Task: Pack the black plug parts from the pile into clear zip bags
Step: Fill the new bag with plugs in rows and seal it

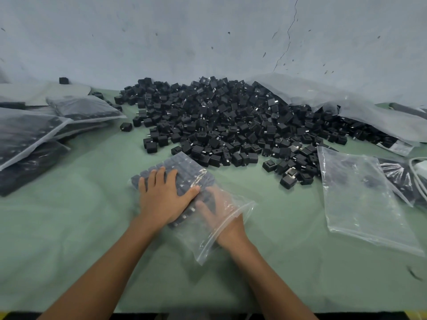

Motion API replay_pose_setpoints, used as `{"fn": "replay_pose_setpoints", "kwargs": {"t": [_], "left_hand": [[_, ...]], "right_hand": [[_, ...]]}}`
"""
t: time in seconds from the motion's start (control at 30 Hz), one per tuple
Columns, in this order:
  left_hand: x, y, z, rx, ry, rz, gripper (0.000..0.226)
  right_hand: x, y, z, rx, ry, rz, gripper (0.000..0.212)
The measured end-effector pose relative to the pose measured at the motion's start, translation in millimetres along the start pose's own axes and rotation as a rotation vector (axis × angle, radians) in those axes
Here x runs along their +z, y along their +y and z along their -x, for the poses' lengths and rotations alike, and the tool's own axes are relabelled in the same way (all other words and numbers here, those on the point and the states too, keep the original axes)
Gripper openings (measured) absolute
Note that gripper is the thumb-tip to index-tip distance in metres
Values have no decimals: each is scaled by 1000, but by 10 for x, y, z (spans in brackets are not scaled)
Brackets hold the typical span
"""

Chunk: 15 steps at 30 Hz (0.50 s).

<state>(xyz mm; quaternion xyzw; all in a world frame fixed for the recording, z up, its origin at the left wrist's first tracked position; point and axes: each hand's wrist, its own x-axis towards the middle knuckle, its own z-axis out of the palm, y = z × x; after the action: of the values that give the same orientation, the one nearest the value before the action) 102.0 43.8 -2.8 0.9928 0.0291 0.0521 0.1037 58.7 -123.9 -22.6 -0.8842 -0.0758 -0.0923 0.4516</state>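
Observation:
A big pile of black plug parts [231, 121] covers the middle and back of the green table [69, 227]. In front of it lies a clear zip bag [187, 165] with rows of plug parts packed inside. My left hand [165, 197] lies flat on top of the bag, fingers spread and straight, pressing it down. My right hand [219, 211] is inside the bag's open mouth, seen through the plastic, with fingers extended toward the packed parts. It holds nothing that I can see.
Filled bags [30, 135] are stacked at the left. An empty clear zip bag [362, 199] lies at the right. A large crumpled plastic sheet [323, 95] lies behind the pile at the right. A grey wall stands behind the table.

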Motion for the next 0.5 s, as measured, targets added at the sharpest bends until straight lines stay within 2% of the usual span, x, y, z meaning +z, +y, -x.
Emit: {"fn": "replay_pose_setpoints", "kwargs": {"t": [0.2, 0.33, 0.5], "left_hand": [[-116, 3, -146, -18, -140, 38, 107], [-78, 145, -169, 51, -50, 39, 101], [59, 168, -196, 107, -54, 63, 93]], "right_hand": [[-6, -33, -3, 13, -43, -74, 20], [-11, -53, 23, 49, -11, -112, 28], [-15, -52, 38, 132, 2, -139, 37]]}}
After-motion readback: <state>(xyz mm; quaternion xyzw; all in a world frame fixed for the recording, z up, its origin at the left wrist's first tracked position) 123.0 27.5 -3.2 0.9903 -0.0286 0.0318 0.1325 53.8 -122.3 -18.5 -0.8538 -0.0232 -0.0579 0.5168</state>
